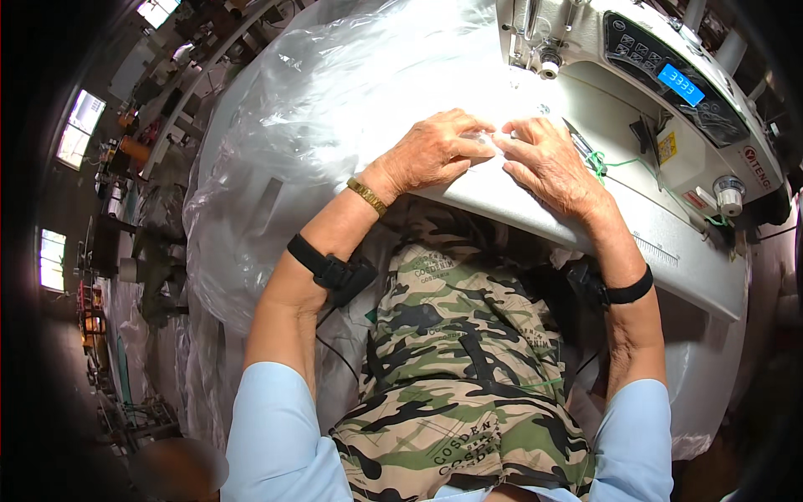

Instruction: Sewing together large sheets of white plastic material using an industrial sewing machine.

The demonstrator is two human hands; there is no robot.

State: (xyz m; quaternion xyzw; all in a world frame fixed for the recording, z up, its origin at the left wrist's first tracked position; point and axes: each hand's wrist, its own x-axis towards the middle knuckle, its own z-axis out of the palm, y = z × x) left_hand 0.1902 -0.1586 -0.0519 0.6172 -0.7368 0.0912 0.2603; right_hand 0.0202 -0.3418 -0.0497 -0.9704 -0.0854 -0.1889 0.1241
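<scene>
My left hand [439,149] and my right hand [548,163] meet fingertip to fingertip over the front edge of a white sewing table [493,194]. The fingers of both are bent and pinched together. Between them shows a bit of something pale, washed out by the bright lamp light, and I cannot make out what it is. Just beyond the right hand is the needle area of a white industrial sewing machine [577,25]. Clear plastic sheeting [305,100] spreads over the table to the left of my left hand.
A control panel [669,75] with a lit blue display sits on the machine at upper right. Green thread [595,161] and a dark slim tool [577,134] lie beside my right hand. A thread tension knob [729,194] and a ruler scale [657,249] are further right.
</scene>
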